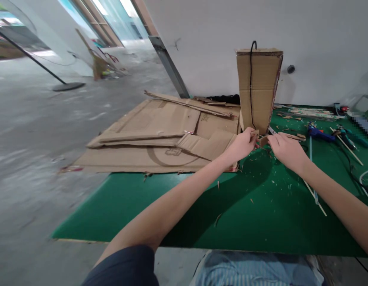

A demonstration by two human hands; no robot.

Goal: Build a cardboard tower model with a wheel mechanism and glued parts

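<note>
My left hand (245,143) is closed, pinching a small cardboard piece whose edge shows at the fingertips. Close beside it, my right hand (283,149) pinches another small cardboard piece (263,141). Whether the two pieces are joined cannot be made out. Right behind my hands stands a tall cardboard box (259,89), wider at its top, with a black cord (251,85) running down its front and looping over the upper edge. Something red shows just under my left fingertips, too small to name.
Flat cardboard sheets (160,121) are stacked on the left of the green table (136,202) and overhang its edge. To the right lie a blue glue gun (320,133), pliers (346,139), thin sticks (315,113) and a cable. Cardboard scraps litter the tabletop. A white wall (213,43) rises behind.
</note>
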